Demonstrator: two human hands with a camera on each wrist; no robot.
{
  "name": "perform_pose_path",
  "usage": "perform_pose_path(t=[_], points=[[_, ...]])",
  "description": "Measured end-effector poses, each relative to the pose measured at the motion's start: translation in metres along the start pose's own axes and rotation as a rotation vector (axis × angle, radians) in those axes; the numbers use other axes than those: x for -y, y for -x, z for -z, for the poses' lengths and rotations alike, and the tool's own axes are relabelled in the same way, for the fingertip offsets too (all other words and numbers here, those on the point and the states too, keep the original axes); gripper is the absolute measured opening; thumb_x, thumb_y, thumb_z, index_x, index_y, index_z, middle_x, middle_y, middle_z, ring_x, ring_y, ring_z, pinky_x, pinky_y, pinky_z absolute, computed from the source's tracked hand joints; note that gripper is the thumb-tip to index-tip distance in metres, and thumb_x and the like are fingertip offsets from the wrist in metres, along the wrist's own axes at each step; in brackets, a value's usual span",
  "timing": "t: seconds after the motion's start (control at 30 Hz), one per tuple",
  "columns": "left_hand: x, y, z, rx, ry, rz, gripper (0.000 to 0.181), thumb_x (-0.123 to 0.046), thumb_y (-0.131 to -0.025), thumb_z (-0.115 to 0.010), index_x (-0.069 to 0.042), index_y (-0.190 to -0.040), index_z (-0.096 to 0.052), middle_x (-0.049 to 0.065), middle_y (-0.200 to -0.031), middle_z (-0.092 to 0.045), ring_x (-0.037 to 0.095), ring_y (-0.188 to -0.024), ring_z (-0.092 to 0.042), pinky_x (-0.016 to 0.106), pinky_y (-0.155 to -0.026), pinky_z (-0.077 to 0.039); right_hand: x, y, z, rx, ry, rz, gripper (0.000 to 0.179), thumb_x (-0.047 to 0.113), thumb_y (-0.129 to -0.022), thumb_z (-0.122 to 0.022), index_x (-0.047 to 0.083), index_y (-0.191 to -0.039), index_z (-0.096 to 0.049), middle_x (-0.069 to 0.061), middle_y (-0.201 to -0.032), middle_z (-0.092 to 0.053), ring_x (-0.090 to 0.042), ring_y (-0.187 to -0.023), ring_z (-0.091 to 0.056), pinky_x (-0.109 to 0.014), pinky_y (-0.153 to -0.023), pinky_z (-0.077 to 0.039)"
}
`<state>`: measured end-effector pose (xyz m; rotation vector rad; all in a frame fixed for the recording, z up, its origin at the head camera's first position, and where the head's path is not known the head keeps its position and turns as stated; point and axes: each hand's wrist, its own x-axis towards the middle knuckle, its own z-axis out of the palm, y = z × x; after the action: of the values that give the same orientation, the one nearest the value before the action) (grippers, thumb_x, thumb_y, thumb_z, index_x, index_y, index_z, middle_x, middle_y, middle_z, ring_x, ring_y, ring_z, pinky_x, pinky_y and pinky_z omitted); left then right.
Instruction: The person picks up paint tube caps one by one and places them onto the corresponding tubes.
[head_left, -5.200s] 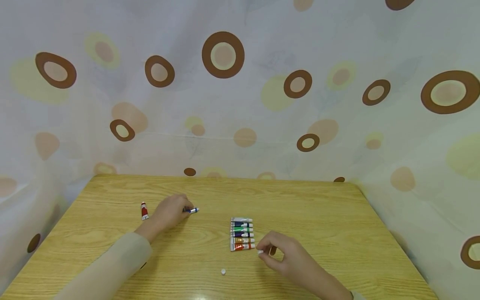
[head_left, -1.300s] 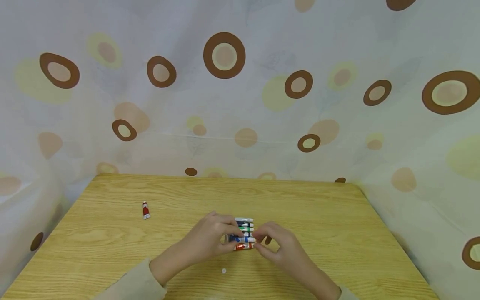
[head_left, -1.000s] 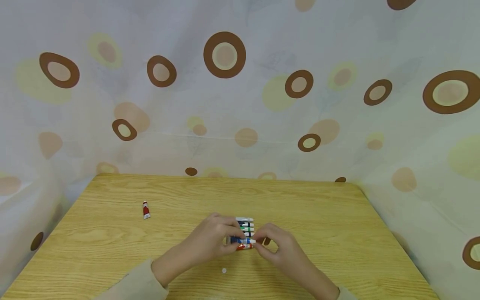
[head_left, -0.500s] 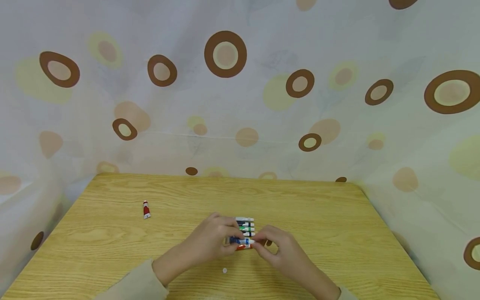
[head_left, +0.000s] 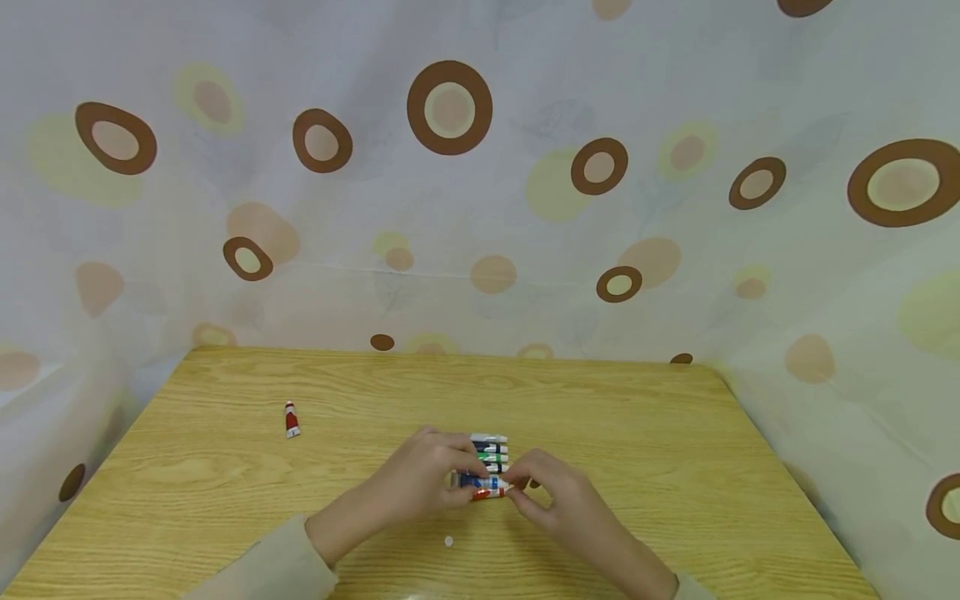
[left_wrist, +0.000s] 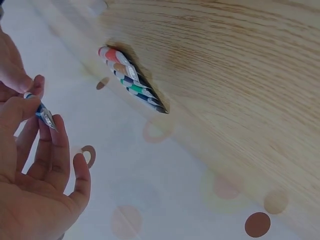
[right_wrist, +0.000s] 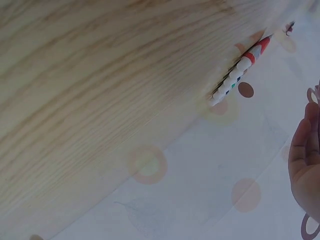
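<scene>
In the head view my left hand [head_left: 423, 471] holds a small blue paint tube [head_left: 480, 482] above a row of paint tubes. The thumb and fingertips of my right hand [head_left: 558, 492] pinch at the tube's white tip end; whether a cap is in them is hidden. The left wrist view shows the blue tube [left_wrist: 46, 117] between the left thumb and fingers, with the right fingertips at its other end. Beneath it lie several tubes side by side, a red one [head_left: 489, 493] nearest and a green one [head_left: 492, 457] farther back.
A loose white cap [head_left: 448, 542] lies on the wooden table [head_left: 637, 417] in front of the row. A dark red paint tube [head_left: 292, 420] lies apart at the left. A patterned curtain [head_left: 491, 208] hangs behind the table's far edge.
Since about five seconds ago, my left hand has picked up the blue tube and brought it right, over the row, to my right hand. Over the last second the right fingertips shift only slightly.
</scene>
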<state>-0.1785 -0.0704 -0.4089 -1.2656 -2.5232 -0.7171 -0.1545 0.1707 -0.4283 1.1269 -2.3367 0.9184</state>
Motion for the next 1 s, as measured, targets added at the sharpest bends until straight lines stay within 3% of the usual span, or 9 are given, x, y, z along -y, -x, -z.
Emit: perform_pose_path(t=[0.43, 0.6, 0.77, 1.0], points=[[-0.0064, -0.0010, 0.0012, -0.038, -0.092, -0.040, 0.017, -0.016, -0.080, -0.088, -0.018, -0.096, -0.083, -0.010, -0.095, -0.075, 0.001, -0.083, -0.066, 0.019, -0.077, -0.046, 0.0012, 0.0016, 0.0001, -0.018, -0.029, -0.032, 0.017, 0.000, -0.091, -0.074, 0.015, -0.099, -0.072, 0.008, -0.091, -0.069, 0.000, -0.080, -0.059, -0.022, -0.068, -0.057], [-0.0050, 0.0004, 0.0014, -0.018, -0.058, -0.017, 0.018, -0.016, -0.081, -0.087, -0.018, -0.098, -0.083, -0.009, -0.096, -0.076, 0.002, -0.084, -0.068, 0.022, -0.079, -0.049, 0.0013, 0.0033, 0.0006, -0.024, -0.010, -0.032, 0.019, 0.004, -0.088, -0.079, 0.013, -0.104, -0.074, 0.005, -0.095, -0.071, -0.005, -0.081, -0.062, -0.021, -0.070, -0.057], [-0.0033, 0.0008, 0.0015, -0.008, 0.005, -0.006, 0.016, -0.015, -0.083, -0.086, -0.018, -0.098, -0.082, -0.008, -0.096, -0.075, 0.001, -0.084, -0.068, 0.022, -0.078, -0.048, 0.0015, 0.0018, 0.0008, -0.040, 0.026, 0.034, 0.032, -0.001, -0.080, -0.084, 0.013, -0.106, -0.071, 0.003, -0.098, -0.072, -0.009, -0.082, -0.065, -0.018, -0.074, -0.056], [-0.0057, -0.0008, 0.0041, 0.020, 0.044, 0.011, 0.015, -0.013, -0.085, -0.084, -0.016, -0.100, -0.083, -0.008, -0.096, -0.075, -0.002, -0.080, -0.065, 0.017, -0.074, -0.041, -0.0007, 0.0011, -0.0012, -0.070, 0.014, 0.101, 0.025, -0.002, -0.084, -0.080, 0.012, -0.103, -0.072, 0.003, -0.097, -0.071, -0.007, -0.082, -0.065, -0.009, -0.079, -0.052]])
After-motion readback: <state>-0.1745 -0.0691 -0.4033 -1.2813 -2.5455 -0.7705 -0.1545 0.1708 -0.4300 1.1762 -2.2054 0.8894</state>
